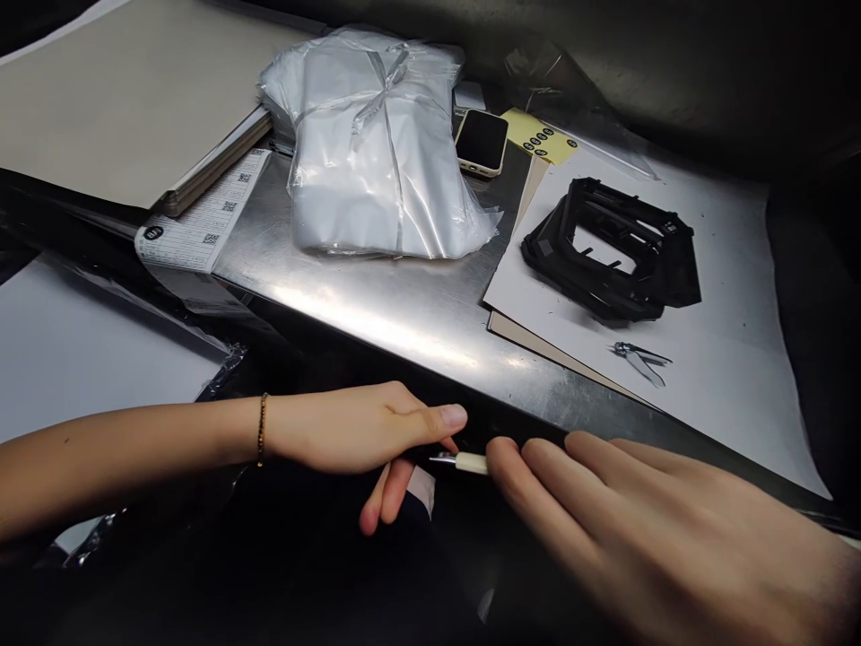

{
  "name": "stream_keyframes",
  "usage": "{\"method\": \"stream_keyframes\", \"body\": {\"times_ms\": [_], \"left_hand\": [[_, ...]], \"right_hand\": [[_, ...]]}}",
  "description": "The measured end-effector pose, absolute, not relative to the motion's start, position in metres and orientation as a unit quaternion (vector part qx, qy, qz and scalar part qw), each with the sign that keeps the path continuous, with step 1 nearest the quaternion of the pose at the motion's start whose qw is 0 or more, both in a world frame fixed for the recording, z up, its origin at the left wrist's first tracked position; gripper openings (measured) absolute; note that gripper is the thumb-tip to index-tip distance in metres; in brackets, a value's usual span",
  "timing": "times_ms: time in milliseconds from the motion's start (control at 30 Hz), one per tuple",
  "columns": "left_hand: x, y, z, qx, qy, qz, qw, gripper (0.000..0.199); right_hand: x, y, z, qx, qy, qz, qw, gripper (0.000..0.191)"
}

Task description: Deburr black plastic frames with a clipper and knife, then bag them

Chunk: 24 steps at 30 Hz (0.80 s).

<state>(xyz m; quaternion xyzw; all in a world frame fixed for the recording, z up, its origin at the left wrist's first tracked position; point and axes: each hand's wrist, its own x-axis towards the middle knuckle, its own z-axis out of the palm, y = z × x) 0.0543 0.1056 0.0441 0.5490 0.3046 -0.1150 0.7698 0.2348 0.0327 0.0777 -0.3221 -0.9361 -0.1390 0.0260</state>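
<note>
My right hand (646, 529) is closed, palm down, over a small tool with a cream handle and a pointed metal tip (471, 462). Its tip points left toward my left hand, and most of its handle is hidden by my fingers. My left hand (363, 426), with a beaded bracelet (262, 431) at the wrist, has its thumb pressed down over curled fingers. Whatever it holds is hidden in the dark. Both hands are in front of the metal table's near edge. Beyond them, a black plastic frame (571, 287) lies on a white sheet (726, 377), near small nippers (642, 362).
A tied stack of clear plastic bags (350, 179) lies on the metal table (323, 278). Behind it are a phone (482, 142) and a yellow sticker sheet (528, 126). Grey boards (121, 99) and a printed label sheet (208, 224) occupy the left.
</note>
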Motion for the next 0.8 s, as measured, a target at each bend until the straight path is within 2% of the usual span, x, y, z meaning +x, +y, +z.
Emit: {"method": "stream_keyframes", "body": {"times_ms": [300,467,800], "left_hand": [[0.052,0.106,0.053,0.535,0.303,-0.110,0.781,0.058],[0.051,0.108,0.056,0.528,0.307,-0.114,0.784,0.057],[0.052,0.108,0.054,0.531,0.293,-0.105,0.788,0.054]], "right_hand": [[0.244,0.029,0.071,-0.370,-0.922,-0.085,0.072,0.029],[0.241,0.027,0.073,-0.380,-0.913,-0.106,0.099,0.030],[0.230,0.029,0.076,-0.368,-0.920,-0.104,0.086,0.033]]}}
